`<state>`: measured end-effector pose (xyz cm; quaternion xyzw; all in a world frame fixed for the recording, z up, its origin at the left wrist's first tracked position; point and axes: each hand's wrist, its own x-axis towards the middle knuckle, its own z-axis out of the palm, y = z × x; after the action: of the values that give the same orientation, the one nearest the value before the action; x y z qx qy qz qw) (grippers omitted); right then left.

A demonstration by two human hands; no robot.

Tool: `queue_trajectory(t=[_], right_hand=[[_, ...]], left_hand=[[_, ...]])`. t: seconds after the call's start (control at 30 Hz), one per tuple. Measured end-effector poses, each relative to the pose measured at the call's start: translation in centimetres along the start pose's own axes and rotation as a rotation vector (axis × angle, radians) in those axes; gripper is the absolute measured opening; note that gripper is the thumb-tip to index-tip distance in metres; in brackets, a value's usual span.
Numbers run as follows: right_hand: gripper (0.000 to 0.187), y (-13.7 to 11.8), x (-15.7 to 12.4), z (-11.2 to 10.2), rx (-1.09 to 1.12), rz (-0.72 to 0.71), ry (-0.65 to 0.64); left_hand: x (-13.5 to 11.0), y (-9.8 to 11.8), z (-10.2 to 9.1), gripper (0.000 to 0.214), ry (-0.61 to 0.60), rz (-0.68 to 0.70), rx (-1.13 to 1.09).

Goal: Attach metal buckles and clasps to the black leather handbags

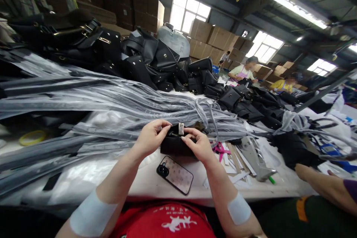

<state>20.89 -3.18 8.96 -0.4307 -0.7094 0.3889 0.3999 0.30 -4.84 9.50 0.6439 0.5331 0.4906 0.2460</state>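
Carton-stacked workshop | white table [150, 184] | left hand [152, 137], right hand [198, 145]: fingers pinching black bag [173, 145] by clasp [181, 128]

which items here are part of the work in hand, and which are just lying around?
In hand:
- left hand and right hand, both gripping
- small black bag
- metal clasp on its top edge

Lying about:
- phone, face down
- yellow tape roll
- plastic-wrapped straps
- black handbags, heaped
- co-worker's arm
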Motion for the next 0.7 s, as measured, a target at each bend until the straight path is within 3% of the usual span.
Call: queue_trajectory(t=[0.13,0.37,0.7], right_hand=[[0.016,-1.2,-1.0,0.9,-0.055,-0.02,-0.035],[0.018,-1.9,-1.6,1.9,-0.034,-0.002,-0.081],[0.015,-1.4,-1.7,2.1,-0.193,-0.089,-0.095]], left_hand=[[-0.5,0.3,0.4,0.032,-0.061,0.012,0.034],[-1.3,0.5,-0.1,0.029,-0.089,0.01,-0.021],[-1.0,0.8,-0.2,0.025,-0.086,-0.017,-0.077]])
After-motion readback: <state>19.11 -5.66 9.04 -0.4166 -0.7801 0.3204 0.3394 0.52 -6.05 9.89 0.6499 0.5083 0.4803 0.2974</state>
